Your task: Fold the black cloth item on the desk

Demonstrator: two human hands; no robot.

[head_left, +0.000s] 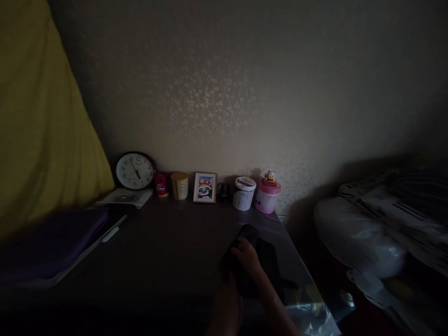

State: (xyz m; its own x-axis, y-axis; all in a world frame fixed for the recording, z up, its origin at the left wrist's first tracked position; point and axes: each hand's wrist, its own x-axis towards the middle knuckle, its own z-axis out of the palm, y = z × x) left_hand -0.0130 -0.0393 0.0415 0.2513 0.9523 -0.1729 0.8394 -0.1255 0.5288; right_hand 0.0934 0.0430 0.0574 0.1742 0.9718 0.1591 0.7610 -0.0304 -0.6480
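A soft, black cloth item (268,261) lies bunched on the right part of the dark table, one narrow end trailing toward the table's right edge. Its exact kind is too dark to make out. On its upper part rests my right hand (247,255), fingers curled and closed on the fabric. My left hand (229,291) is lower and a little to the left, against the near side of the cloth. Shadow and fabric hide its fingers.
Along the wall stand a clock (136,171), a red canister (161,185), a yellowish jar (180,186), a panda picture frame (205,188), a white tub (244,195) and a pink tub (267,198) topped by a figurine. A purple case (59,238) lies left; plastic-wrapped bundles (360,228) sit right.
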